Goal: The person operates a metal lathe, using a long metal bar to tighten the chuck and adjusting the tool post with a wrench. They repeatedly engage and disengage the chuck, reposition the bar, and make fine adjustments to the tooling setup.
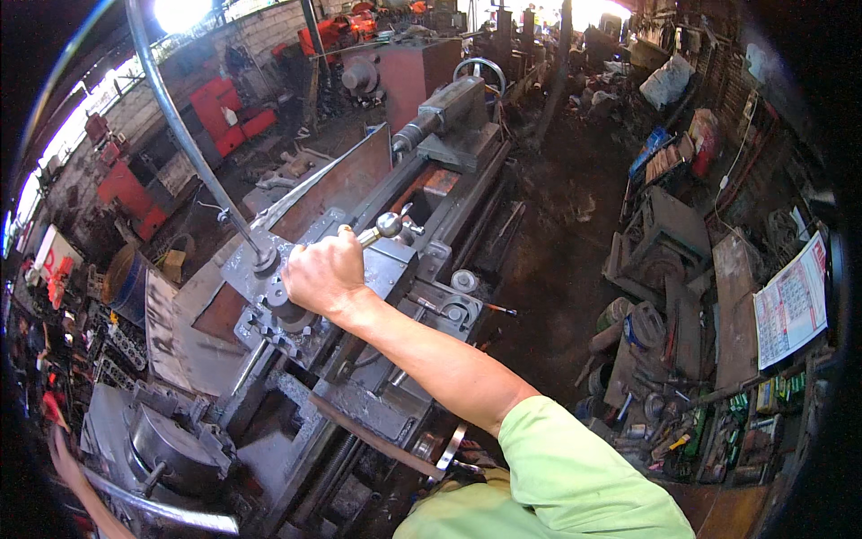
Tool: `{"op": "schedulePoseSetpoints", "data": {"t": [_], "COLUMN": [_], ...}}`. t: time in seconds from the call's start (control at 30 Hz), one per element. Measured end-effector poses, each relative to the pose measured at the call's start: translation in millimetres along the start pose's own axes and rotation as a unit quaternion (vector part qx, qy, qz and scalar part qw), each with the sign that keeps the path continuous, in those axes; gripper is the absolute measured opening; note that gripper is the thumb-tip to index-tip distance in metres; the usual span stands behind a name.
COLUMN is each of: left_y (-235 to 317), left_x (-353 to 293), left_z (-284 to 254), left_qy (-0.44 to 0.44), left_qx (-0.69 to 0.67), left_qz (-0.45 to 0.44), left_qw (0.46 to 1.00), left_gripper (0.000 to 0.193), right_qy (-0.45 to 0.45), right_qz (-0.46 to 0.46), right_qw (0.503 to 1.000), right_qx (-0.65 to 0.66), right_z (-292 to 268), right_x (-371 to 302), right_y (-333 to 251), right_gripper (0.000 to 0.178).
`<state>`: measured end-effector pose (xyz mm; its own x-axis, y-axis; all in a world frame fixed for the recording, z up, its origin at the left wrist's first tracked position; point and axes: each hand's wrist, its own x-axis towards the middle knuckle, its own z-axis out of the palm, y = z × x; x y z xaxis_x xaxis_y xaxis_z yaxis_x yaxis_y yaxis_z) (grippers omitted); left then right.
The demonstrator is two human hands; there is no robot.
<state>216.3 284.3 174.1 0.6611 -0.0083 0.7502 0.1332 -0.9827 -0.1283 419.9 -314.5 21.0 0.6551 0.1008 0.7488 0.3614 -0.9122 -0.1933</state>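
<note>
Our right hand (323, 274) is wrapped round a shiny, ball-tipped metal lever (379, 230). Our left hand (62, 446) — we can't tell its grip.

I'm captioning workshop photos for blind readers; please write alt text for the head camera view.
A right hand reaching from a green sleeve grips a ball-ended metal lever on a lathe. A blurred forearm shows at lower left. A dark red machine stands behind, and metal parts crowd the lower right below a printed sheet.

The ball-ended metal lever (388, 225) slants above the grey lathe (392, 268), its shaft perhaps brassy.
</note>
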Motion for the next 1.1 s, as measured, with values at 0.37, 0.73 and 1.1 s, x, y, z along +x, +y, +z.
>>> {"op": "schedulePoseSetpoints", "data": {"t": [0.37, 0.73, 1.1], "left_y": [345.0, 206.8, 91.2], "left_x": [-149.3, -193.6, 66.8], "left_z": [-43.8, -109.7, 12.6], "left_qy": [-0.438, 0.081, -0.103], "left_qx": [0.083, 0.022, -0.284], "left_qz": [0.2, -0.254, -0.187], "left_qw": [0.872, 0.963, 0.935], "left_gripper": [0.024, 0.042, 0.035], "right_qy": [0.012, -0.013, 0.045], "right_qz": [-0.022, -0.024, -0.01], "right_qw": [1.0, 1.0, 0.999], "right_qx": [0.015, 0.008, 0.024], "right_z": [-1.4, 0.7, 6.6], "right_x": [-0.9, -2.9, -1.7], "right_y": [3.5, 2.5, 0.4], "right_gripper": [0.02, 0.028, 0.023]}}
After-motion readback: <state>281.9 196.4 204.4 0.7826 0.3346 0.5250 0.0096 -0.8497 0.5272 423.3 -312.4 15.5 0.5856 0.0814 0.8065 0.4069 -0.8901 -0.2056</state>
